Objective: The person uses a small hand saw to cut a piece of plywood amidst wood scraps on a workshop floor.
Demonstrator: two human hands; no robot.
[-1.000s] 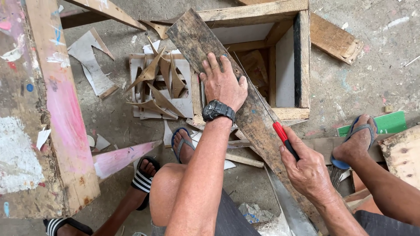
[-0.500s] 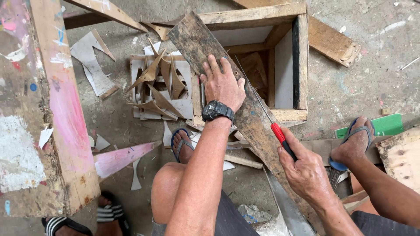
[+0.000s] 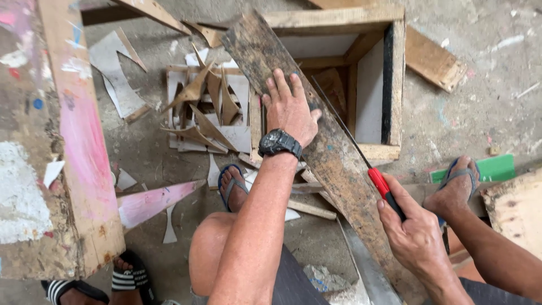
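Head view, L to R. Painted pink-and-white board (image 3: 73, 141) propped at far L, well apart from the cut. Heap of thin offcuts (image 3: 209, 107) on concrete floor just L of weathered plank (image 3: 339, 164). Plank laid diagonally, upper end resting on open wooden box frame (image 3: 389, 85), prob. to raise it clear of floor for sawing. Left hand (image 3: 291, 110) spread flat, palm down on plank, gripping nothing, pinning it steady. Handsaw (image 3: 361, 158) w/ red-black handle, blade running along plank's R edge. Right hand (image 3: 415, 237) closed around saw handle. Sandalled foot (image 3: 454, 189) at R, prob. bracing.
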